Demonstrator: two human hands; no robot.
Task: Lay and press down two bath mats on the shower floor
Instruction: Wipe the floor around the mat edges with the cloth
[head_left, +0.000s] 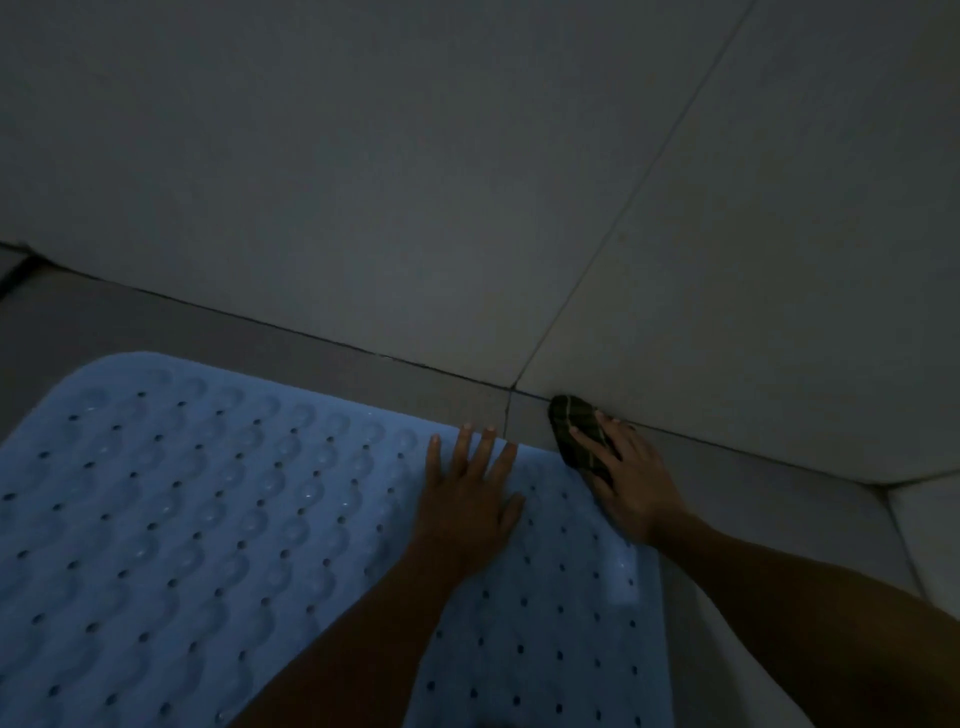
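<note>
Mat: a pale blue bath mat lies spread on the shower floor, its far edge near the tiled wall; only this one mat is in view.
Left hand: the left hand lies flat on the mat near its far right corner, fingers straight and spread, holding nothing.
Right hand: the right hand rests just off the mat's corner on a dark striped cloth, which sits against the wall's foot; the fingers lie over the cloth, and whether they grip it is unclear in the dim light.
Handling: the mat looks soft, rubbery and floppy, dotted with drain holes and raised bubbles; probably light, and slippery if wet.
Where to press: flat palms pressing from the middle outward to edges and corners should seat it; to shift it, a corner pinch seems best.
Progress: judged as pressing down the first mat.
</note>
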